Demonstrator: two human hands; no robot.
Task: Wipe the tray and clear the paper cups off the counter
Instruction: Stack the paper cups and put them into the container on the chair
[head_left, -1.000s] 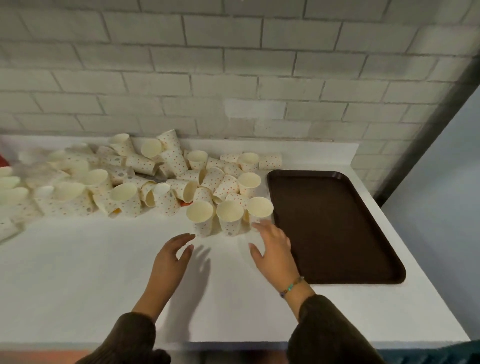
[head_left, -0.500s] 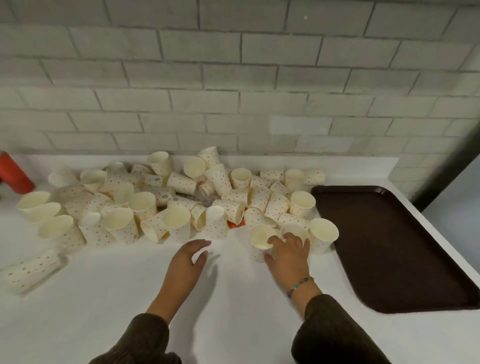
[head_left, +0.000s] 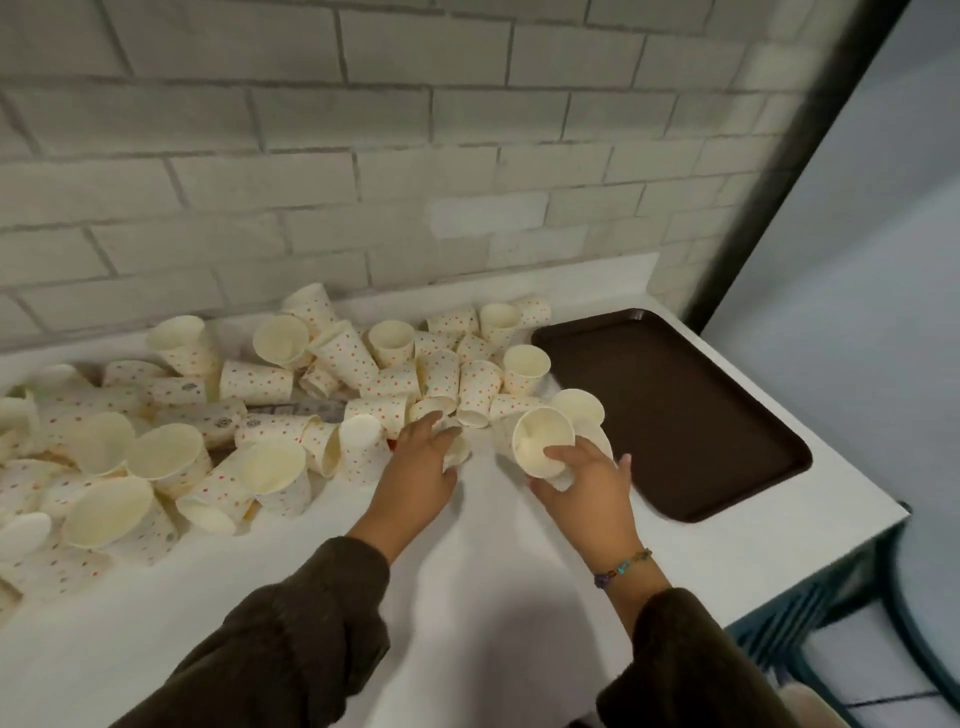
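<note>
Cream paper cup (head_left: 540, 441), its mouth tilted toward the camera, is being gripped by the right hand (head_left: 587, 491), with the thumb laid over its lower rim and the fingers curled round its wall, near the left edge of the brown tray (head_left: 675, 405). The tray is lying flat at the right end of the white counter (head_left: 493, 582). The left hand (head_left: 418, 470) is being stretched onto the near edge of the pile of red-dotted cups (head_left: 363, 374), upright and toppled, heaped along the brick wall (head_left: 363, 156). Whether a cup is being pinched beneath it cannot be told. A beaded bracelet (head_left: 623, 565) is being worn on the right wrist.
</note>
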